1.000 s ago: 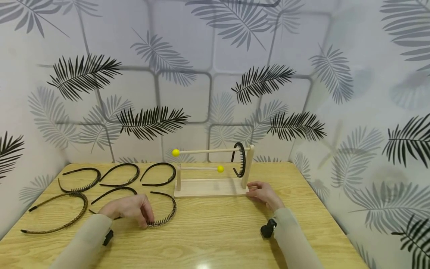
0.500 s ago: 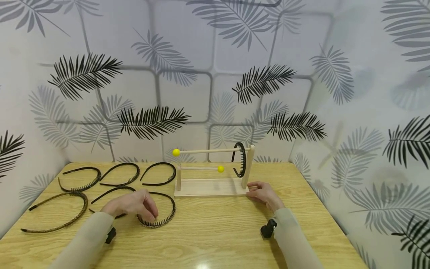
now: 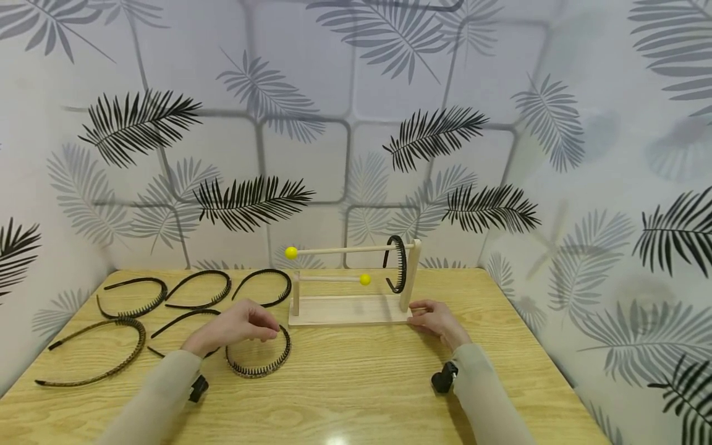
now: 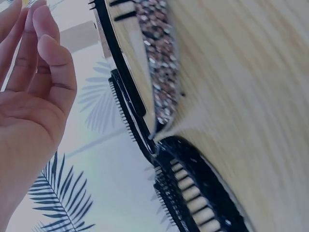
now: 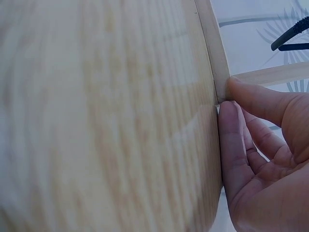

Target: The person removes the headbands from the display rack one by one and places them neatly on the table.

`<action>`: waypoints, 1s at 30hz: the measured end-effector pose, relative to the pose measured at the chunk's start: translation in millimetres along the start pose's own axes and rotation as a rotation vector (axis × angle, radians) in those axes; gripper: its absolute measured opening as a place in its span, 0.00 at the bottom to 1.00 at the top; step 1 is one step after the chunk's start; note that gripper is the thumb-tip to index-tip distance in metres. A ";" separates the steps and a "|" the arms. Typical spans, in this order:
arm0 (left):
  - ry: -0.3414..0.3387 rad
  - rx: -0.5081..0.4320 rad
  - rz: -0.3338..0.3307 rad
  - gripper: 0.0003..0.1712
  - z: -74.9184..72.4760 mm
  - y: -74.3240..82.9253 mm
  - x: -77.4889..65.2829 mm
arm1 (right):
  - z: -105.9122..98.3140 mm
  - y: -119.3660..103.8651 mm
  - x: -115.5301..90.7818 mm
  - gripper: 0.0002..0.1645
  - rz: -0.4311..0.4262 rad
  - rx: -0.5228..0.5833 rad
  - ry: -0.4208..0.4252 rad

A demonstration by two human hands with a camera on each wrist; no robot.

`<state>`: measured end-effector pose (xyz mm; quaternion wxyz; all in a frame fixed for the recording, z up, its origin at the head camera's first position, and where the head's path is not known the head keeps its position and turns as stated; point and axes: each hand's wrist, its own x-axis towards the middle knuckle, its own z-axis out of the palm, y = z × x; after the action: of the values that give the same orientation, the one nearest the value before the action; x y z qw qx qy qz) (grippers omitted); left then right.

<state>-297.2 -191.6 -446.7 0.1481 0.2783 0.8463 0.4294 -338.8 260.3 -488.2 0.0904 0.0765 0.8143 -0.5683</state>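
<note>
My left hand [image 3: 236, 326] hovers over the upper end of a rhinestone-covered toothed headband [image 3: 260, 372] on the table. Its fingers are loosely curled with nothing seen between them; in the left wrist view the glittering band [image 4: 161, 63] is apart from the palm. With thumb and fingers, my right hand [image 3: 439, 321] pinches the front right corner of a wooden headband stand [image 3: 350, 309], as the right wrist view shows at the base [image 5: 219, 79]. A black toothed headband [image 3: 402, 266] hangs on the stand's upper bar by the right post.
Several headbands lie left of the stand, among them a brown patterned one [image 3: 133, 346] and black ones [image 3: 161, 296]. The stand's two bars end in yellow balls [image 3: 291, 253]. Patterned walls [image 3: 356, 154] rise behind and right of the wood-grain table [image 3: 356, 383].
My left hand has lifted from the near side of the rhinestone headband, moving away and right to its upper end. That headband's left end shifted slightly left earlier. My right hand stayed put.
</note>
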 end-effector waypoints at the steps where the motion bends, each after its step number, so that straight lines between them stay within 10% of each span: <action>1: 0.002 -0.002 0.006 0.15 1.1 1.1 1.2 | 0.4 -0.4 0.1 0.28 0.001 0.003 -0.001; 30: 0.134 -0.173 0.124 0.09 42.0 35.6 66.2 | 1.0 -2.5 -0.1 0.26 0.003 -0.038 0.003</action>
<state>-317.5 -108.0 -443.4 0.0878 0.2870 0.7953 0.5267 -339.2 258.5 -486.2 0.0915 0.0765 0.8249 -0.5526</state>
